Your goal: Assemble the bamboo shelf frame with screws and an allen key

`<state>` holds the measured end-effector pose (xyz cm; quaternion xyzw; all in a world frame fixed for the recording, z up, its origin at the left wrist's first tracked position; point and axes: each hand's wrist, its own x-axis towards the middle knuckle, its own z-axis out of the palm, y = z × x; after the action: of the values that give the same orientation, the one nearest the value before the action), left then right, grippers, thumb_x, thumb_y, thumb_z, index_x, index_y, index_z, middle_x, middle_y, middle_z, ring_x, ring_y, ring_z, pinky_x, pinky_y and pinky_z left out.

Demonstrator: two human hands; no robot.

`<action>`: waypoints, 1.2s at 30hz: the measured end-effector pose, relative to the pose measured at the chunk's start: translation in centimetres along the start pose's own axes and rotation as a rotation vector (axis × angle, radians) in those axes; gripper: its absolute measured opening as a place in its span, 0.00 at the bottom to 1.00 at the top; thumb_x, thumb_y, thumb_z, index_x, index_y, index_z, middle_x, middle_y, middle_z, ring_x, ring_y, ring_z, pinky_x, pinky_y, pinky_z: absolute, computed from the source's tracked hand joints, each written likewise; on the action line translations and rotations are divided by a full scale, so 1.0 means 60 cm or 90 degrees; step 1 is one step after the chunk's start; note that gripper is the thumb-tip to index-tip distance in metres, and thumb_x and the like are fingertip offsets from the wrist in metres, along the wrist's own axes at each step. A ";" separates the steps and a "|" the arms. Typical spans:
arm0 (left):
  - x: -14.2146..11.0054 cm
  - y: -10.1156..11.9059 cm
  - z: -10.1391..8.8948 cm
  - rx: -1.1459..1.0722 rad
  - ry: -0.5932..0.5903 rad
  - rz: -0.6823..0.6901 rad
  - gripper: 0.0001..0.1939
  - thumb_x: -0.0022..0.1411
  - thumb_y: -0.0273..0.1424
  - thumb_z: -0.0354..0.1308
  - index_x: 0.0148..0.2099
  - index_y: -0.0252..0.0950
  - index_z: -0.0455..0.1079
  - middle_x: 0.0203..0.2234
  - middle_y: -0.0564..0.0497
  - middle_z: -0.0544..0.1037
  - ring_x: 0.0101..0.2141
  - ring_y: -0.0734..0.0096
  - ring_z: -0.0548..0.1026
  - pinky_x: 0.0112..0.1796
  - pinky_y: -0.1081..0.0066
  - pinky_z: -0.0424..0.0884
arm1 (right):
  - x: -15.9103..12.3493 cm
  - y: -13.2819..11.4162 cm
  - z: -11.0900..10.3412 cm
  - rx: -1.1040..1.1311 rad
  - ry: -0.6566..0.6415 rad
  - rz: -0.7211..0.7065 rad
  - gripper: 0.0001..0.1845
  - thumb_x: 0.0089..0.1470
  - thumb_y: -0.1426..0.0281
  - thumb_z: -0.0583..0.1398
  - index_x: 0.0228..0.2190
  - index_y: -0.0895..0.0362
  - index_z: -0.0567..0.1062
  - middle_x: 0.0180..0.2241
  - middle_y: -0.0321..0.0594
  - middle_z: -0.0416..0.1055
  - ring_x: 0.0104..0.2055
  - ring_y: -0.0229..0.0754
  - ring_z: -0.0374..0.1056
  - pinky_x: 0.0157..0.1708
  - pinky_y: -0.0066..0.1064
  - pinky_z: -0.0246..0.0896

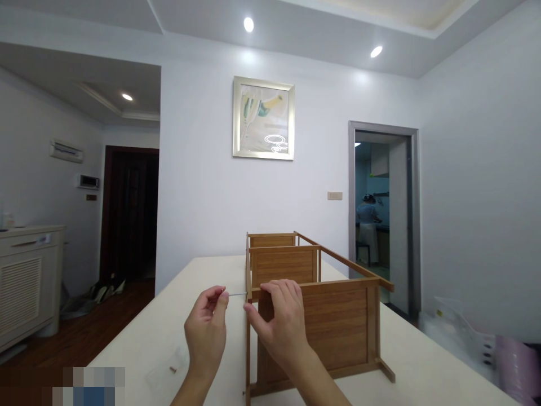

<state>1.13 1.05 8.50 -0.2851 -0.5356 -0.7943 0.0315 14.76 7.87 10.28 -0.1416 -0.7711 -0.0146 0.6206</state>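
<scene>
Wooden shelf (315, 327), post (248, 352) cut off below, left hand (207, 330) pinching thin rod (237, 294), right hand (284, 322) clasping its corner

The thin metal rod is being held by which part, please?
The left hand pinches the thin metal rod by its outer end, away from the wooden shelf.

Small lights (248, 24) shine on the white wall (203, 141); the door (132, 214) looks dark.
</scene>
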 end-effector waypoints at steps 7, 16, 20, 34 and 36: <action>-0.002 -0.007 0.006 0.016 0.009 0.019 0.20 0.54 0.47 0.60 0.40 0.36 0.72 0.31 0.50 0.78 0.34 0.66 0.76 0.40 0.65 0.71 | 0.005 -0.007 0.002 -0.063 -0.002 -0.015 0.12 0.52 0.63 0.63 0.35 0.56 0.70 0.32 0.40 0.70 0.37 0.47 0.64 0.45 0.43 0.58; -0.002 0.000 0.008 0.033 0.017 0.041 0.18 0.54 0.46 0.60 0.40 0.37 0.71 0.35 0.50 0.78 0.37 0.64 0.75 0.43 0.64 0.70 | 0.009 -0.004 0.008 -0.096 0.002 -0.036 0.10 0.49 0.64 0.63 0.32 0.55 0.70 0.30 0.39 0.66 0.35 0.46 0.62 0.45 0.43 0.58; 0.024 -0.008 -0.011 0.025 0.099 0.032 0.17 0.55 0.45 0.58 0.40 0.38 0.69 0.27 0.55 0.73 0.30 0.69 0.72 0.37 0.66 0.69 | 0.010 0.003 0.001 -0.093 0.000 -0.018 0.09 0.47 0.66 0.62 0.30 0.56 0.69 0.29 0.39 0.66 0.35 0.46 0.61 0.45 0.44 0.58; 0.035 -0.088 -0.015 0.087 0.018 -0.015 0.21 0.52 0.48 0.59 0.40 0.36 0.72 0.33 0.48 0.78 0.35 0.61 0.75 0.41 0.61 0.71 | 0.018 0.020 -0.075 -0.171 -0.140 -0.069 0.07 0.52 0.77 0.54 0.32 0.56 0.70 0.30 0.39 0.69 0.35 0.44 0.66 0.53 0.47 0.59; 0.040 -0.094 -0.019 0.087 0.029 -0.019 0.22 0.52 0.49 0.59 0.40 0.36 0.72 0.32 0.48 0.78 0.34 0.61 0.76 0.39 0.61 0.71 | 0.019 0.035 -0.098 -0.166 -0.163 -0.079 0.08 0.53 0.78 0.54 0.33 0.56 0.70 0.31 0.39 0.70 0.36 0.44 0.67 0.53 0.46 0.61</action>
<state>-3.34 3.07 4.70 -0.2562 -0.5921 -0.7623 0.0513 20.66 8.95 12.39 -0.1738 -0.8424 -0.1348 0.4919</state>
